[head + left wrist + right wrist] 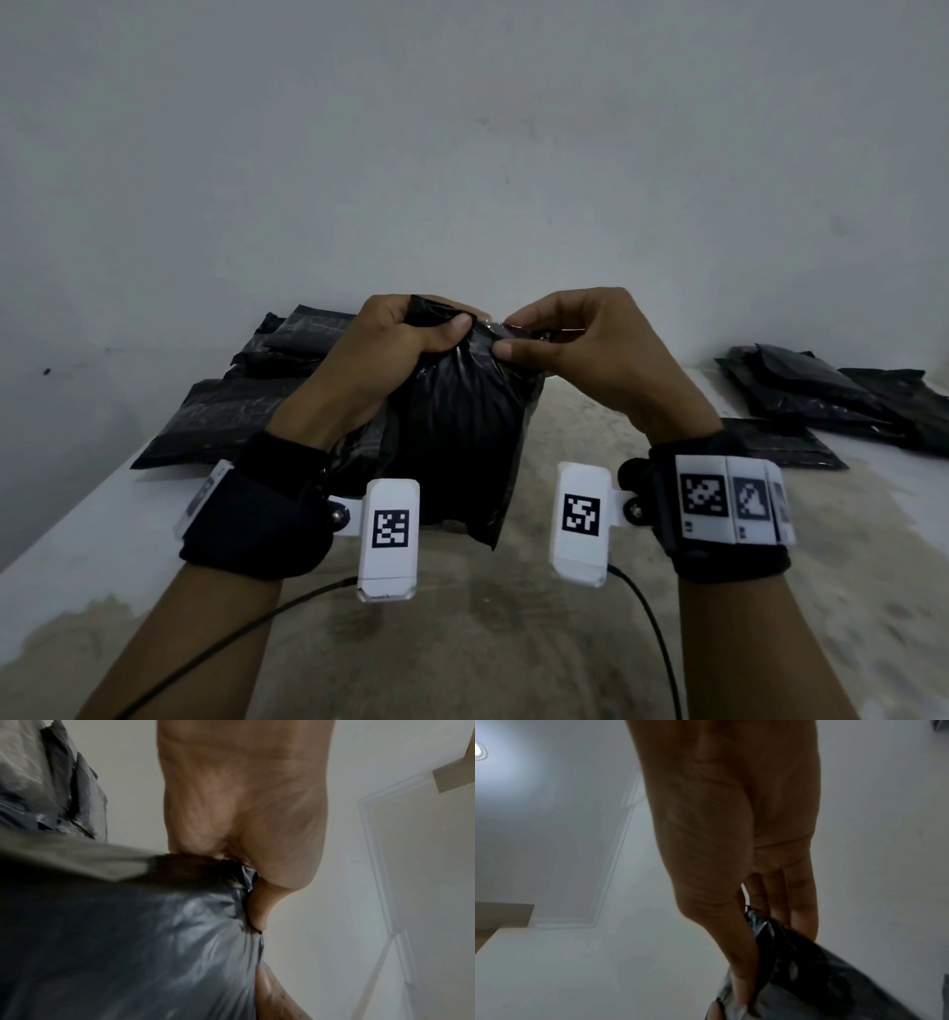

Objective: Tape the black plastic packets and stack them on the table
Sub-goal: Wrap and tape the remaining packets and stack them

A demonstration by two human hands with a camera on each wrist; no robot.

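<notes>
A black plastic packet (pixel 457 431) stands upright in mid-air above the table (pixel 462 642), between both hands. My left hand (pixel 411 334) grips its gathered top, fingers curled round the bunched plastic (pixel 195 923). My right hand (pixel 560 339) pinches the same neck from the right, where a strip of clear shiny tape (pixel 495 325) shows between thumb and fingers. In the right wrist view the fingers (pixel 777 902) close on the crinkled black plastic (pixel 808 963). How far round the neck the tape runs is hidden by the hands.
A pile of black packets (pixel 246 390) lies at the back left of the table, against the wall. Another pile of black packets (pixel 821 406) lies at the back right. Cables run from the wrist cameras over the table's near part.
</notes>
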